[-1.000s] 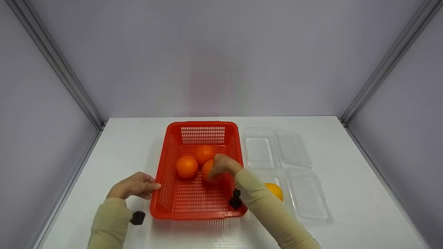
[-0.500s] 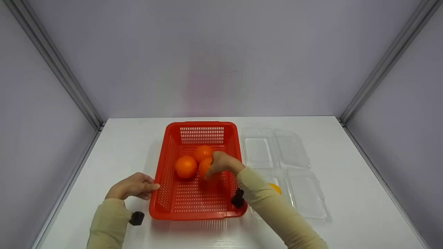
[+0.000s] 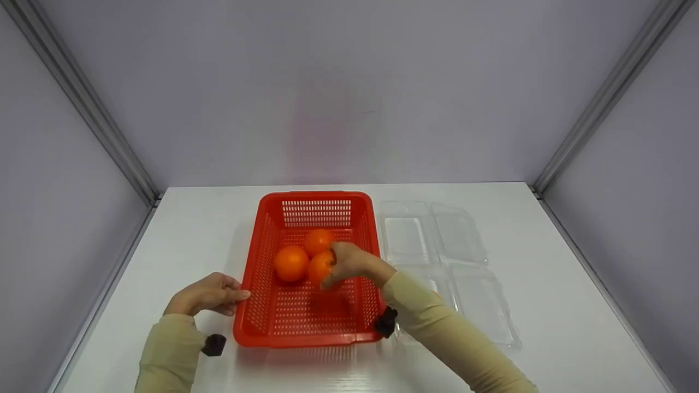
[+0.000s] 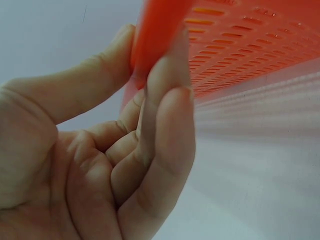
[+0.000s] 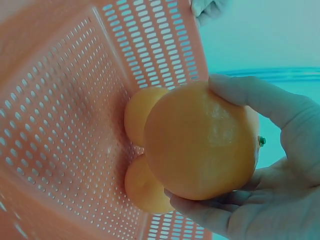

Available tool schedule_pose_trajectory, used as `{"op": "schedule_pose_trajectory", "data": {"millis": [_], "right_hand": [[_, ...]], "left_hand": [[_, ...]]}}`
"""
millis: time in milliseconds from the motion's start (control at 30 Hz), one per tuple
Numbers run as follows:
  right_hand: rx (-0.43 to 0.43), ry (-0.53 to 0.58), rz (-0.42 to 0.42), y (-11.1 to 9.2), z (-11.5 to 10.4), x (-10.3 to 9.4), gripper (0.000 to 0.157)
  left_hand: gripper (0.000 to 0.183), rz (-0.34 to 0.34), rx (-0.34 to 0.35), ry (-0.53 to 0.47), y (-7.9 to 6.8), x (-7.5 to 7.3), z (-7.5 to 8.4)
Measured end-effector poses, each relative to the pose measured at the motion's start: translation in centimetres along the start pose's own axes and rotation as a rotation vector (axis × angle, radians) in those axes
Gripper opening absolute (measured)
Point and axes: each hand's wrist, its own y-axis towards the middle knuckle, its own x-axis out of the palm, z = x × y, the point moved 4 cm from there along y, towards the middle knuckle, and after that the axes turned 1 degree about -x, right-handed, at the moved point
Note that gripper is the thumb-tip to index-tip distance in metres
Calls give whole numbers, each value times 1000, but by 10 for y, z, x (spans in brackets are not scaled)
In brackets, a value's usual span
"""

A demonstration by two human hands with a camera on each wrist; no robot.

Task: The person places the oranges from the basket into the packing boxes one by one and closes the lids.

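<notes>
A red plastic basket (image 3: 306, 339) with slotted walls stands in the middle of the table. My left hand (image 3: 210, 295) pinches its left rim between thumb and fingers; the left wrist view shows the rim (image 4: 157, 35) between them. Over the basket, my right hand (image 3: 349, 263) grips an orange (image 5: 200, 142), thumb on one side and fingers on the other. Two more oranges, one at the left (image 3: 291, 263) and one behind (image 3: 318, 242), lie on the basket floor.
Right of the basket lie open clear plastic clamshell boxes, a rear one (image 3: 407, 240) and a front one (image 3: 486, 305). The right sleeve (image 3: 442, 322) mostly covers an orange in the front box. Pale walls enclose the table (image 3: 568, 305) at the back and sides.
My right hand and forearm have shifted slightly right, and the held orange shows more clearly in its grip. The sleeve now covers more of the boxed orange. My left hand keeps its place.
</notes>
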Motion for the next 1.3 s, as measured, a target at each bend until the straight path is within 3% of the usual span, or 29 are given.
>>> {"op": "schedule_pose_trajectory", "data": {"millis": [267,733,1300], "right_hand": [[-31,49,-14,-11,-2,-3,68],[-63,-28,24,-19,4,-8,68],[-83,-23,45,-28,10,-12,74]], "left_hand": [[36,11,-9,1,0,0,0],[36,-3,2,4,0,1,-1],[34,10,-8,2,-1,0,1]]}}
